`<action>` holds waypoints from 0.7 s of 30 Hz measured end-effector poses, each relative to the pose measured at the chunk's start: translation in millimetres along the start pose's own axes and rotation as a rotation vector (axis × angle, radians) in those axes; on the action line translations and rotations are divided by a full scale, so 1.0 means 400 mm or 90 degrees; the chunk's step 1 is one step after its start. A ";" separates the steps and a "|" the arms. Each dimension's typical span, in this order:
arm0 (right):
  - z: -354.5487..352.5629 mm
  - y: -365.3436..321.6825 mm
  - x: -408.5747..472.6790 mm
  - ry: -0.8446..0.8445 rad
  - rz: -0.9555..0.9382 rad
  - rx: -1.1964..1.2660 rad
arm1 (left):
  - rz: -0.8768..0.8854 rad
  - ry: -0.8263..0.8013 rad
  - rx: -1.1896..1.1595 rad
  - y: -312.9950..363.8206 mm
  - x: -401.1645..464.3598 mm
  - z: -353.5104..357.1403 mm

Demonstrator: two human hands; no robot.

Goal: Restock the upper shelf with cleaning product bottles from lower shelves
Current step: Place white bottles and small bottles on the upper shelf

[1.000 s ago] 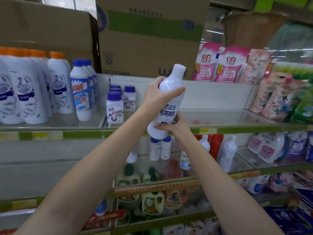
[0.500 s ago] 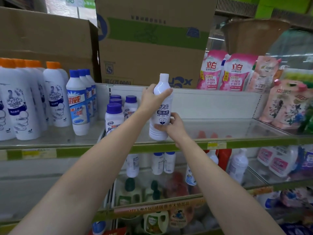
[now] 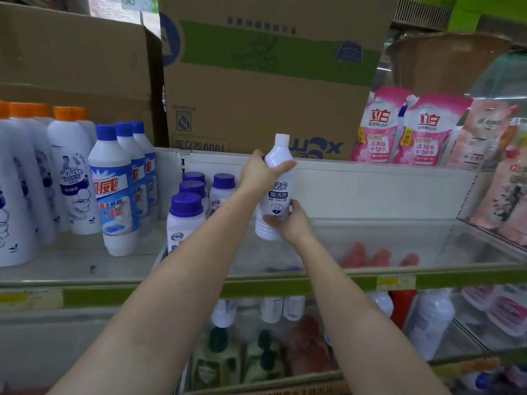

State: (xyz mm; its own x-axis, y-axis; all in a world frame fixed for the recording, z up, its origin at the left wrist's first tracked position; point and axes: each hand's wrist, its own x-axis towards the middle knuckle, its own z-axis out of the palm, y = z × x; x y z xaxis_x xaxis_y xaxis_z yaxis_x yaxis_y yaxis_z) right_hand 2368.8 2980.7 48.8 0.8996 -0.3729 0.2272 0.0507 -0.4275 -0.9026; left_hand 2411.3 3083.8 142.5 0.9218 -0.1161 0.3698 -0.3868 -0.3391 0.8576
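i've got one white bottle (image 3: 274,192) up at the level of the upper shelf (image 3: 370,246), upright, its base just over the glass or barely on it; i can't tell which. so this bottle is nearly placed, not yet let go. the stretch of shelf to the right of it, as far as the pink refill pouches (image 3: 399,129), carries nothing i can see, so i judge most of the restock is still ahead. below, through the glass, more white bottles (image 3: 273,309) stand on the lower shelf, along with red ones (image 3: 379,256), and those look like the stock left to bring up.

to the left of my bottle stand the purple-capped bottles (image 3: 185,220), near but apart from it, then the blue-capped ones (image 3: 117,189) further left.

both arms reach forward and up, nearly straight. my left hand (image 3: 261,172) wraps the bottle's shoulder just under the neck, thumb across the front, a closed grip around it. my right hand (image 3: 291,220) cups the lower body from the right, fingers curled on the front below the label, also gripping. the white cap stands clear above both hands, in front of the cardboard box (image 3: 256,89) behind the shelf.
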 end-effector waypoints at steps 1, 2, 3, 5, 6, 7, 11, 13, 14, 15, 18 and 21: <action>0.007 0.002 0.016 0.000 -0.003 -0.012 | -0.008 0.001 -0.001 -0.005 0.015 0.003; 0.014 0.002 0.030 -0.001 -0.006 -0.025 | -0.015 0.003 0.001 -0.012 0.031 0.005; 0.021 0.002 0.044 -0.003 -0.008 -0.037 | -0.023 0.007 0.002 -0.020 0.046 0.008; 0.035 0.001 0.069 -0.003 -0.007 -0.063 | -0.036 0.029 -0.002 -0.032 0.071 0.011; 0.043 0.001 0.081 -0.006 -0.009 -0.073 | -0.044 0.043 0.007 -0.039 0.082 0.013; 0.050 0.001 0.092 -0.012 -0.012 -0.081 | -0.052 0.053 0.029 -0.043 0.091 0.016; 0.064 0.007 0.132 -0.029 -0.019 -0.101 | -0.034 0.076 0.103 -0.054 0.116 0.025; 0.064 0.010 0.143 -0.037 -0.022 -0.110 | -0.035 0.075 0.091 -0.056 0.124 0.028; 0.062 0.014 0.144 -0.040 -0.020 -0.105 | -0.037 0.071 0.086 -0.055 0.123 0.029; 0.064 0.017 0.144 -0.039 -0.020 -0.097 | -0.043 0.067 0.079 -0.056 0.124 0.028; 0.075 0.022 0.129 -0.029 -0.021 -0.091 | -0.048 0.066 0.079 -0.047 0.116 0.023; 0.077 0.010 0.110 -0.039 -0.003 -0.098 | -0.066 0.068 0.065 -0.026 0.090 0.021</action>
State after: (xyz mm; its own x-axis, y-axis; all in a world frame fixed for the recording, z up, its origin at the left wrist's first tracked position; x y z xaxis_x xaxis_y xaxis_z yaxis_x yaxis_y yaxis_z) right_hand 2421.9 2988.0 44.0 0.9244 -0.3224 0.2040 -0.0085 -0.5519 -0.8339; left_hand 2448.9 3075.5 143.9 0.9466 0.0228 0.3216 -0.2797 -0.4381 0.8543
